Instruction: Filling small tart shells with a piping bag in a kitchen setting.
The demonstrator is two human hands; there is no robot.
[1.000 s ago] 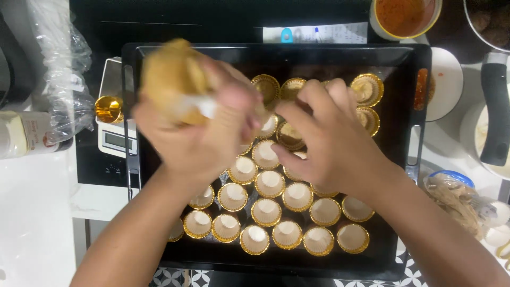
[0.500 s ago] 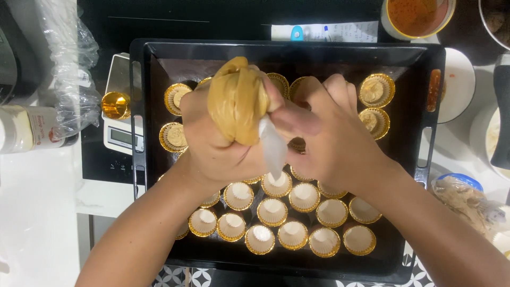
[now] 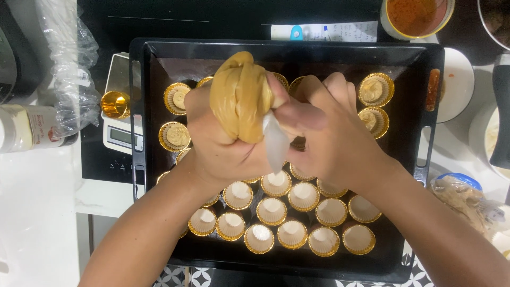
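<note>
A clear piping bag [image 3: 241, 101] full of tan batter is squeezed in my left hand [image 3: 218, 143], held over a black baking tray [image 3: 154, 58]. My right hand [image 3: 332, 133] pinches the loose twisted plastic end of the bag [image 3: 276, 141]. Several small gold-rimmed paper cups fill the tray: those near the front, like one cup [image 3: 292, 234], are empty, while cups at the back and left, like one filled cup [image 3: 175, 135], hold tan batter. My hands hide the cups in the tray's middle.
A small kitchen scale [image 3: 119, 135] with a gold cup [image 3: 114, 103] on it stands left of the tray. Crumpled clear plastic [image 3: 71, 64] lies at the far left. A bowl of orange sauce [image 3: 417, 13] and white dishes [image 3: 457, 82] sit at the right.
The piping bag was first raised at the left, then came to the tray's centre. My right hand closed on its plastic end.
</note>
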